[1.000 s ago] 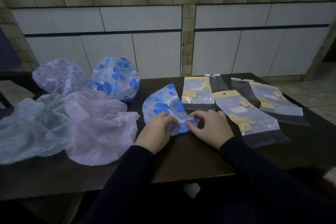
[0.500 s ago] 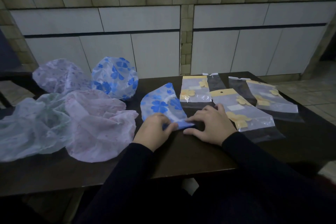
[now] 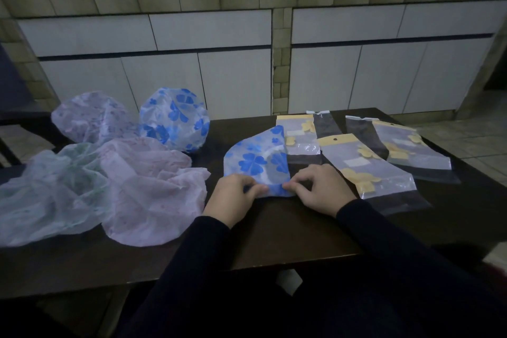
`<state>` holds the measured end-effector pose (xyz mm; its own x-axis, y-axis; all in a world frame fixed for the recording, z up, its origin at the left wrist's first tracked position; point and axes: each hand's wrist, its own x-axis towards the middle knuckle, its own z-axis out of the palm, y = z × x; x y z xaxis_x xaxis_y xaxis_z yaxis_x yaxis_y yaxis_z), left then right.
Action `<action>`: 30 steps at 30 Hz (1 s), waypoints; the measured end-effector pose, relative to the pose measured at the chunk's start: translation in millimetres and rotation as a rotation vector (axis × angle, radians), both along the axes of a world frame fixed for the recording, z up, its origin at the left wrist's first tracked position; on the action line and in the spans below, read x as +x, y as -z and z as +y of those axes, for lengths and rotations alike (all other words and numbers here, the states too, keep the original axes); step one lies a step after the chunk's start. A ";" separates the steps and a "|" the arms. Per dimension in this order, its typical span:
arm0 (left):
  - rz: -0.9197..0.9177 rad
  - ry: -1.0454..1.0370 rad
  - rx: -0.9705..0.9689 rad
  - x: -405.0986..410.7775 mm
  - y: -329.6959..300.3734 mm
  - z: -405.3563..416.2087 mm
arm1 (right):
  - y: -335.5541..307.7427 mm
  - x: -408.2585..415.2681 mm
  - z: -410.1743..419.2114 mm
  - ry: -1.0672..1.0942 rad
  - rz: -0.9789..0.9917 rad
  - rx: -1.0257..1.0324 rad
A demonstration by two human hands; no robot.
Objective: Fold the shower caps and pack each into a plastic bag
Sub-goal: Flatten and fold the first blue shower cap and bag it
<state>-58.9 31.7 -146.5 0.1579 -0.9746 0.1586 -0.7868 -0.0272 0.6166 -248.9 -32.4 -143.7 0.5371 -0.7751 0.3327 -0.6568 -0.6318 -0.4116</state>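
- Since half a second ago the right hand (image 3: 319, 189) has drawn its fingers in from a flatter spread, and now pinches the near edge of the folded blue-flowered shower cap (image 3: 256, 163) at its right corner.
- The left hand (image 3: 231, 197) pinches the same near edge at its left corner, fingers curled over the plastic (both wrists are in dark sleeves).
- The folded cap lies flat on the dark table (image 3: 274, 233), near the middle, its rounded edge pointing toward 12 o'clock and its far tip overlapping the nearest plastic bag (image 3: 300, 138).
- At 3 o'clock from the cap lie two more yellow-topped bags, the middle bag (image 3: 365, 170) just beside the right hand and the far-right bag (image 3: 411, 152) beyond it; clear empty sleeves show under them.
- At 9 o'clock from the hands sits a loose pink shower cap (image 3: 153, 189), touching a pale green shower cap (image 3: 46, 195) further left.
- Toward 10 o'clock, at the table's far edge, stand a puffed blue-flowered shower cap (image 3: 174, 119) and a pale lilac shower cap (image 3: 90, 116) side by side.
- Behind the table runs a tiled counter with white cabinet doors (image 3: 236, 79).
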 end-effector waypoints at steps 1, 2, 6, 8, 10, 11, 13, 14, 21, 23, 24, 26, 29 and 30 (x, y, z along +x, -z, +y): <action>0.013 -0.004 0.003 0.1 0.8 -0.4 | -0.5 0.4 0.1 0.011 -0.030 0.053; 0.021 -0.013 0.001 -0.3 1.0 -0.4 | -0.7 0.3 0.2 0.022 -0.055 0.107; 0.049 -0.112 -0.037 -4.1 1.7 -2.2 | 1.5 -0.1 0.6 0.076 -0.064 0.167; 0.005 -0.118 -0.057 -6.4 1.7 -2.8 | 2.6 0.0 0.0 0.109 -0.059 0.141; -0.065 -0.101 -0.071 -7.3 2.2 -2.9 | 3.6 1.1 0.4 0.128 -0.030 0.100; -0.116 -0.098 -0.078 -7.3 2.7 -2.9 | 4.0 1.9 0.7 0.131 -0.001 0.055; -0.217 -0.107 -0.111 -6.7 3.1 -2.7 | 5.2 2.8 -0.2 0.134 0.035 -0.080; -0.245 -0.106 -0.137 -6.4 2.9 -2.7 | 5.4 2.6 -0.4 0.128 0.039 -0.146; -0.211 -0.051 -0.112 -8.0 -0.2 -5.4 | 4.5 3.4 1.4 -0.056 0.198 -0.289; -0.234 -0.038 -0.112 -7.6 -0.2 -5.5 | 4.0 2.2 0.5 -0.039 0.239 -0.248; -0.232 -0.028 -0.111 -7.0 -0.4 -6.4 | 3.1 1.3 0.5 -0.032 0.263 -0.233; -0.177 -0.030 -0.107 -4.5 -0.2 -9.3 | 2.7 -0.8 -0.4 -0.022 0.313 -0.215; -0.116 -0.065 -0.090 -0.5 -0.3 -10.6 | 2.7 -2.8 -2.5 -0.009 0.343 -0.189; -0.120 -0.068 -0.096 0.7 0.6 -9.2 | 2.5 -2.9 -2.9 -0.007 0.347 -0.181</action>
<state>-58.2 22.5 -147.1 0.1978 -0.9416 0.2726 -0.8532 -0.0284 0.5208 -251.8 -35.3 -146.2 0.6464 -0.7168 0.2613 -0.7332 -0.6784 -0.0473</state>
